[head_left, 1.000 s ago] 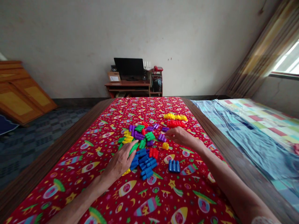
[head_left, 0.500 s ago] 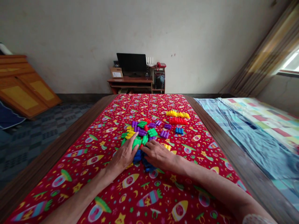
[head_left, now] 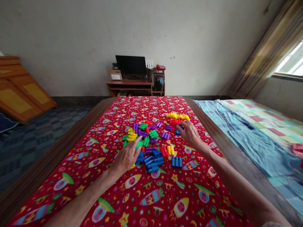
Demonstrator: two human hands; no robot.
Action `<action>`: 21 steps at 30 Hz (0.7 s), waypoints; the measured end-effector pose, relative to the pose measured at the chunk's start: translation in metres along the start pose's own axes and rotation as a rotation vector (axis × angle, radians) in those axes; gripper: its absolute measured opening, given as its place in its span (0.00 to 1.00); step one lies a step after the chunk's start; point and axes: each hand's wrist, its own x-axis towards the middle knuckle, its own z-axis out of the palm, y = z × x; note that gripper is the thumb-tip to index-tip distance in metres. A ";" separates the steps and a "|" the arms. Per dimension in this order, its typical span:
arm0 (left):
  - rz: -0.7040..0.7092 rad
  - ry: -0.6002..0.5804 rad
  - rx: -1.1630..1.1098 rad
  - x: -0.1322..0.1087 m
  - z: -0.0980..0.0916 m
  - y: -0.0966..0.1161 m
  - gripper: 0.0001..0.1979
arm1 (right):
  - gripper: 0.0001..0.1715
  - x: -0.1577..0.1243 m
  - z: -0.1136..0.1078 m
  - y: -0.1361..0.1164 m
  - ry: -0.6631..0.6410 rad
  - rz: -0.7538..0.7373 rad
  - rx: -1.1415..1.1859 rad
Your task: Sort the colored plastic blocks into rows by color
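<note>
A loose pile of ridged plastic building blocks in several colours lies mid-table. My left hand (head_left: 126,154) rests on its left edge, fingers stretched out over green blocks (head_left: 139,145), with blue blocks (head_left: 140,157) by the thumb. My right hand (head_left: 191,132) is to the right of the pile, fingertips pinched on a dark blue block (head_left: 181,127). Below those fingertips another blue block (head_left: 178,132) is partly covered. Just behind stand a row of red blocks (head_left: 175,122) and a row of yellow blocks (head_left: 177,116). Purple blocks (head_left: 165,135) lie between pile and right hand.
A red patterned cloth (head_left: 142,201) covers the wooden table (head_left: 227,157). A lone blue block (head_left: 176,162) lies right of the pile. Beyond the table is a desk with a monitor (head_left: 131,66). A bed (head_left: 251,126) stands to the right.
My right hand has left the front of the pile and moved right and away from me, carrying a blue block to the sorted rows. My left hand has stayed put.
</note>
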 end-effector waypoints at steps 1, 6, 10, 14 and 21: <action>0.010 0.006 0.001 0.000 0.001 0.000 0.25 | 0.19 0.000 -0.002 0.014 -0.001 0.121 -0.021; 0.025 0.026 0.011 0.000 0.004 -0.003 0.25 | 0.20 -0.007 0.001 0.060 -0.067 0.470 -0.085; 0.032 0.026 0.022 0.000 0.003 -0.002 0.25 | 0.19 -0.008 0.003 0.055 -0.136 0.423 -0.185; 0.035 0.013 0.016 0.001 -0.002 0.002 0.25 | 0.24 -0.005 -0.003 0.037 -0.282 0.384 -0.272; 0.023 -0.008 0.016 0.001 -0.004 0.003 0.25 | 0.23 -0.005 -0.014 0.032 -0.407 0.379 -0.582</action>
